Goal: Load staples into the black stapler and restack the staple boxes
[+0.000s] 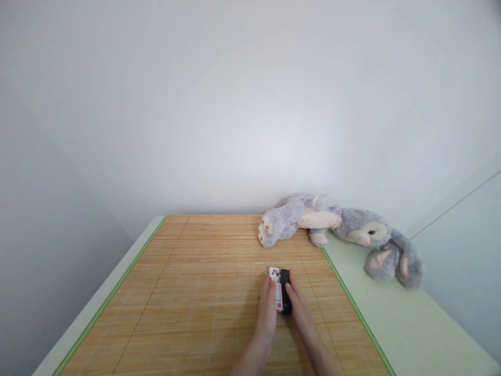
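Low in the middle of the view, my left hand lies against the left side of a small white box with pink print and a dark picture at its far end. Right beside the box is a long black object with rounded ends, its exact kind not clear. My right hand grips it from the right side, thumb on top. The two things lie side by side between my hands, over the bamboo mat. My palms hide their outer sides.
A grey plush rabbit lies on its side along the back, its head and ears over the pale tabletop on the right. Green edging borders the mat. A white wall rises behind the table.
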Available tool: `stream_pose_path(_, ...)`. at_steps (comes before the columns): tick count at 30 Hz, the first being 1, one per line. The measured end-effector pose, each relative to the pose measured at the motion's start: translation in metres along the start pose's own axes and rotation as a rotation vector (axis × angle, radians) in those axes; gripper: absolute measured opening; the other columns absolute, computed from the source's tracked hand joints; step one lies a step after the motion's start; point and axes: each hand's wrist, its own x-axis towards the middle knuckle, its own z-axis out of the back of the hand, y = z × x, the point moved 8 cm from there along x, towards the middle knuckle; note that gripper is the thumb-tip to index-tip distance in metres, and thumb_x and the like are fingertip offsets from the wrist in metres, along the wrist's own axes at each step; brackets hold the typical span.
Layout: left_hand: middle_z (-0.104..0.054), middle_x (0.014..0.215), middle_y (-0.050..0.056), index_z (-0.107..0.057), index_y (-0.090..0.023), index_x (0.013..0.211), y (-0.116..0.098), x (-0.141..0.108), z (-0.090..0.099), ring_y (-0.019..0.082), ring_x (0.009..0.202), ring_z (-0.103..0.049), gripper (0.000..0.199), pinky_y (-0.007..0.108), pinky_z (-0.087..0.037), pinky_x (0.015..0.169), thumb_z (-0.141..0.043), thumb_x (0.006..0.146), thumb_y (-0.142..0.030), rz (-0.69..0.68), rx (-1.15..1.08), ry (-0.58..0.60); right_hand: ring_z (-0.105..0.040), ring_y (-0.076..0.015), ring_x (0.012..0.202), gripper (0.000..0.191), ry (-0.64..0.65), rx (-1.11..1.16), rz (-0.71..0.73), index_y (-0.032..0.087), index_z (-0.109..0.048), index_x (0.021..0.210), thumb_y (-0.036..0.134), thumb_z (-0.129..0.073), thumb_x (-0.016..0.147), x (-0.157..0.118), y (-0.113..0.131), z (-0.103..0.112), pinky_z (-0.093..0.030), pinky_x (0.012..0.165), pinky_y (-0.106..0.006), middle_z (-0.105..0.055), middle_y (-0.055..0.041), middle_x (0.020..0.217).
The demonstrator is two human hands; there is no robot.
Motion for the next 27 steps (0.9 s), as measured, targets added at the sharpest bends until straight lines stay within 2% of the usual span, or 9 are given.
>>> stream_pose_path(4, -0.053, 0.155, 0.012, -0.062, -0.018, 0.139, -0.025, -0.006, 0.069, 0.031, 0.147, -0.046, 0.072, 0.045, -0.032, 0.125, -0.062, 0.085, -0.065, -0.032, 0.031, -0.075, -0.046, -0.0263, 0.147, 0.072, 0.081, -0.021, 0.062, 0.03, -0.054, 0.149, 0.059, -0.071, 0.085, -0.02, -0.015, -0.065, -0.033, 0.124, -0.047, -0.051, -0.0036, 0.157)
stream_pose_path(7, -0.061, 0.147, 0.014, -0.064, -0.017, 0.134, -0.035, -0.015, 0.098, 0.032, 0.138, -0.056, 0.065, 0.049, -0.039, 0.12, -0.062, 0.086, -0.061, -0.05, 0.076, -0.091, -0.052, -0.0272, 0.141, 0.073, 0.053, -0.088, 0.162, 0.026, -0.05, 0.152, 0.051, -0.07, 0.087, -0.032, -0.006, -0.086, -0.04, 0.12, -0.047, -0.054, -0.0079, 0.154)
stream_pose_path(11, -0.057, 0.15, 0.014, -0.056, -0.017, 0.143, -0.04, -0.025, 0.102, 0.032, 0.14, -0.052, 0.069, 0.049, -0.035, 0.123, -0.07, 0.08, -0.04, -0.14, 0.261, -0.115, -0.066, -0.0279, 0.12, 0.074, -0.042, -0.252, 0.202, 0.023, -0.047, 0.154, 0.045, -0.067, 0.087, -0.033, 0.01, -0.07, -0.053, 0.107, -0.045, -0.063, -0.012, 0.143)
stream_pose_path(14, -0.043, 0.162, 0.013, -0.043, -0.017, 0.153, -0.046, -0.034, 0.088, 0.028, 0.151, -0.039, 0.077, 0.046, -0.027, 0.128, -0.065, 0.08, -0.025, -0.327, 0.631, -0.151, -0.067, -0.0282, 0.117, 0.073, -0.11, -0.339, 0.244, 0.022, -0.05, 0.151, 0.046, -0.068, 0.085, -0.029, 0.016, -0.044, -0.052, 0.107, -0.045, -0.063, -0.0122, 0.143)
stream_pose_path(16, -0.038, 0.165, 0.011, -0.038, -0.018, 0.157, -0.042, -0.04, 0.086, 0.026, 0.154, -0.033, 0.077, 0.046, -0.025, 0.129, -0.058, 0.082, -0.019, -0.382, 0.785, -0.166, -0.065, -0.0285, 0.121, 0.073, -0.102, -0.332, 0.256, 0.022, -0.048, 0.152, 0.048, -0.067, 0.086, -0.026, 0.015, -0.034, -0.051, 0.108, -0.046, -0.061, -0.0123, 0.145)
stream_pose_path(18, -0.039, 0.165, 0.009, -0.036, -0.02, 0.158, -0.036, -0.045, 0.099, 0.025, 0.153, -0.034, 0.073, 0.046, -0.028, 0.128, -0.053, 0.087, -0.019, -0.38, 0.836, -0.202, -0.063, -0.0287, 0.126, 0.074, -0.08, -0.313, 0.259, 0.023, -0.046, 0.154, 0.05, -0.066, 0.088, -0.025, 0.011, -0.029, -0.048, 0.112, -0.047, -0.059, -0.0119, 0.147)
stream_pose_path(21, -0.042, 0.163, 0.009, -0.036, -0.021, 0.158, -0.041, -0.041, 0.138, 0.026, 0.151, -0.04, 0.069, 0.048, -0.033, 0.126, -0.053, 0.09, -0.023, -0.391, 0.857, -0.307, -0.057, -0.0295, 0.134, 0.073, -0.081, -0.318, 0.255, 0.024, -0.047, 0.153, 0.052, -0.067, 0.088, -0.026, 0.004, -0.026, -0.042, 0.118, -0.049, -0.058, -0.0104, 0.15)
stream_pose_path(24, -0.046, 0.16, 0.011, -0.039, -0.019, 0.156, -0.068, -0.018, 0.168, 0.027, 0.148, -0.044, 0.07, 0.051, -0.033, 0.126, -0.052, 0.087, -0.019, -0.449, 0.886, -0.346, -0.054, -0.0306, 0.138, 0.073, -0.091, -0.324, 0.241, 0.025, -0.047, 0.153, 0.055, -0.066, 0.088, -0.027, -0.001, -0.025, -0.041, 0.119, -0.05, -0.054, -0.0101, 0.154)
stream_pose_path(27, -0.046, 0.16, 0.011, -0.04, -0.018, 0.156, -0.099, 0.007, 0.177, 0.026, 0.149, -0.042, 0.07, 0.049, -0.029, 0.128, -0.052, 0.086, -0.017, -0.5, 0.914, -0.306, -0.056, -0.0306, 0.136, 0.076, -0.079, -0.313, 0.232, 0.025, -0.045, 0.154, 0.056, -0.065, 0.088, -0.027, -0.002, -0.025, -0.042, 0.119, -0.05, -0.054, -0.0107, 0.154)
